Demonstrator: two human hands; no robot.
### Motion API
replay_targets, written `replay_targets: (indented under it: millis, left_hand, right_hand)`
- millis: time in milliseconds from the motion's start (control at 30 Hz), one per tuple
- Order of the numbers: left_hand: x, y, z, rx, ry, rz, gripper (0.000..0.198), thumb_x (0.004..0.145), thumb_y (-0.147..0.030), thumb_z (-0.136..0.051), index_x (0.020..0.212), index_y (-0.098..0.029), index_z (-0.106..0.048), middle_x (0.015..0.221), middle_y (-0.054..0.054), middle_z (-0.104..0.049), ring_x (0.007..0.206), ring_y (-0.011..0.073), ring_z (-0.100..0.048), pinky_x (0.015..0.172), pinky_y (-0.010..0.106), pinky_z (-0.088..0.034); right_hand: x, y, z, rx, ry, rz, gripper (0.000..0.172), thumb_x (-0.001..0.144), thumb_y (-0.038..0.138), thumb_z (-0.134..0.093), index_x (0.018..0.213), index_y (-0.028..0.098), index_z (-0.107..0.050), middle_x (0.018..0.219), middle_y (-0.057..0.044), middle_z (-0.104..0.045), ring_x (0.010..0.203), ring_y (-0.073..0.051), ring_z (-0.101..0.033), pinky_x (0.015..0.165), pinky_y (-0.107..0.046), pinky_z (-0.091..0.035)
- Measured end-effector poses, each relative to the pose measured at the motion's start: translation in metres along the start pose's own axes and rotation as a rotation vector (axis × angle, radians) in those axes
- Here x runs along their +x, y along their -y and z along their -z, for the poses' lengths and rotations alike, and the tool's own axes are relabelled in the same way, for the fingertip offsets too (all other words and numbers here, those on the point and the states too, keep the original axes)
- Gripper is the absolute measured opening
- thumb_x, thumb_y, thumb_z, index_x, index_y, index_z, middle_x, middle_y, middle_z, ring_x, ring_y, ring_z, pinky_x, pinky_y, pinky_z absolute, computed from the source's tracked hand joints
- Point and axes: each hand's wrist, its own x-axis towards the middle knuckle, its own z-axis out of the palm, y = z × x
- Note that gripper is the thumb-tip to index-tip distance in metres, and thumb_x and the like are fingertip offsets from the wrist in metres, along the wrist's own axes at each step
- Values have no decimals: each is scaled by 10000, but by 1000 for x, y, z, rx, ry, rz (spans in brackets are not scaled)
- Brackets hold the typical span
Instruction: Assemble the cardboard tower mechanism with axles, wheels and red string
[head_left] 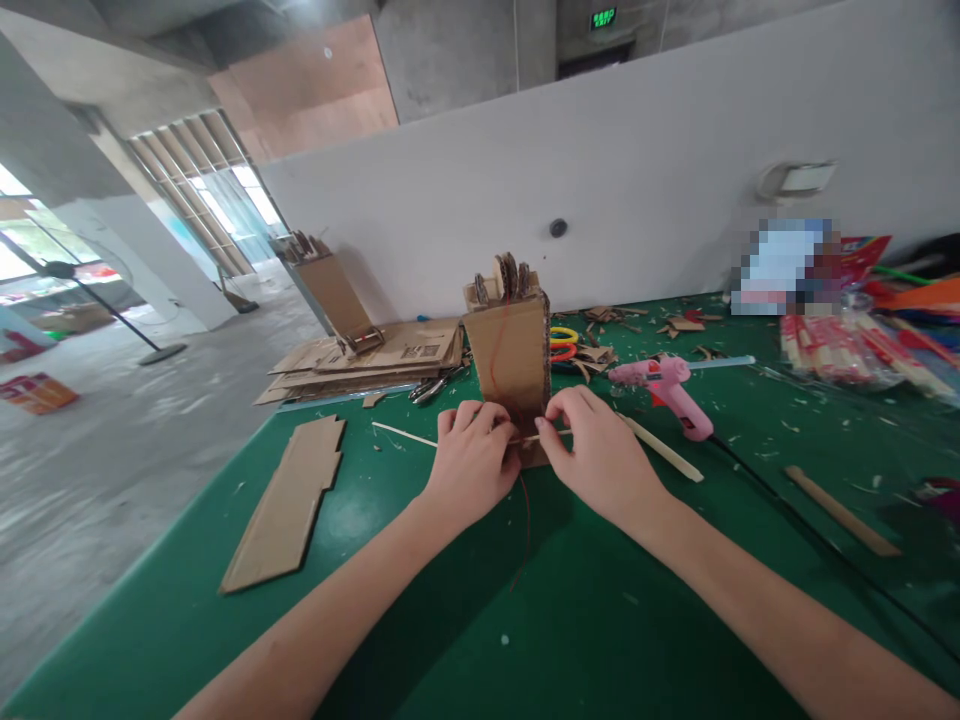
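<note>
A cardboard box-like structure [508, 345] stands upright on the green table, rounded cardboard pieces at its top. Close against its base, my left hand [472, 455] is closed around a thin wooden stick [405, 434], which sticks out to the left and runs across towards my right hand. The fingertips of my right hand [596, 440] are pinched together beside the stick; what lies between them is too small to make out. Red thread [528, 525] hangs below my left fingers onto the table, and a strand of it also runs up the cardboard front.
A pink glue gun [670, 388] lies to the right, its black cable trailing forward. Nearby are wooden strips [844, 512], scissors [562, 342] and cardboard scraps. A notched cardboard piece [289, 505] lies left; stacked cardboard [405, 347] and a second structure [337, 295] stand behind.
</note>
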Motion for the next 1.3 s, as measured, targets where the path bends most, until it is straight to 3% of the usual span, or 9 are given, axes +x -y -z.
replay_targets:
  millis: [100, 233, 467, 800, 1033, 1200, 1300]
  left_hand:
    - [2, 4, 5, -47, 39, -26, 104, 766, -226, -568, 843, -226, -638, 1029, 21, -608, 1021, 228, -445, 819, 397, -321]
    - [3, 6, 5, -101, 68, 2, 138, 753, -181, -543, 840, -225, -641, 1002, 19, -609, 993, 214, -451, 817, 379, -332]
    - [4, 6, 2, -114, 80, 7, 178, 776, -160, -499, 863, -224, -641, 1006, 6, -599, 989, 204, -441, 829, 372, -328]
    - [3, 3, -4, -116, 24, 54, 116, 799, -198, -534, 791, -218, -649, 961, 2, -611, 963, 197, -447, 790, 371, -320]
    - [2, 3, -3, -118, 14, 51, 103, 804, -186, -536, 775, -212, -631, 929, -4, -623, 948, 194, -456, 773, 374, -310]
    - [2, 3, -4, -110, 14, 38, 93, 808, -188, -539, 769, -213, -620, 926, -11, -628, 945, 193, -458, 768, 374, -306]
    - [1, 4, -4, -104, 5, 27, 87, 811, -194, -544, 775, -216, -619, 914, -18, -631, 944, 192, -458, 770, 376, -304]
  right_hand:
    - [-11, 8, 8, -165, 226, 69, 132, 849, 284, -445, 796, 214, -544, 748, -1, -614, 636, -158, -563, 504, -273, -297]
    - [-22, 9, 2, -232, 406, 156, 144, 858, 314, -453, 873, 243, -577, 809, 10, -664, 668, -181, -623, 495, -271, -295]
    - [-26, 15, -10, -323, 451, 207, 212, 866, 336, -466, 977, 202, -587, 855, -38, -654, 690, -211, -645, 516, -288, -394]
    - [-31, 29, -14, -389, 533, 46, 242, 854, 84, -364, 937, 115, -589, 868, -108, -646, 664, -216, -657, 491, -284, -379]
    - [-29, 29, 4, -192, 683, -26, 157, 766, 147, -425, 760, 145, -581, 760, -74, -640, 650, -193, -613, 500, -271, -296]
    - [-30, 19, 20, 119, 963, -49, 73, 679, 192, -475, 619, 186, -516, 588, 10, -537, 460, -85, -413, 420, -241, -212]
    - [-29, 14, 22, 223, 1027, -74, 65, 658, 206, -474, 595, 197, -485, 545, 38, -484, 440, -74, -325, 390, -236, -185]
